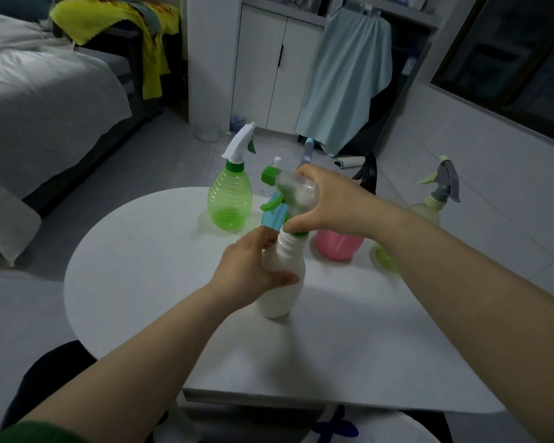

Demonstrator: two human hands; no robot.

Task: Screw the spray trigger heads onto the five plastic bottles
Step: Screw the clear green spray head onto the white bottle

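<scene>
White bottle (pixel 283 282) stands near the middle of the tabletop (pixel 135 282), the left hand (pixel 250 270) wrapped round its shoulder. The right hand (pixel 330 203) grips the clear trigger head (pixel 296 190) (green nozzle and lever) sitting on its neck. Behind stand a green bottle (pixel 229 199) with a white head and a pink bottle (pixel 336 249).

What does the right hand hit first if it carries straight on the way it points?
Likely the green bottle, beyond the trigger head the right hand grips. Depth is unclear; it might pass in front.
</scene>
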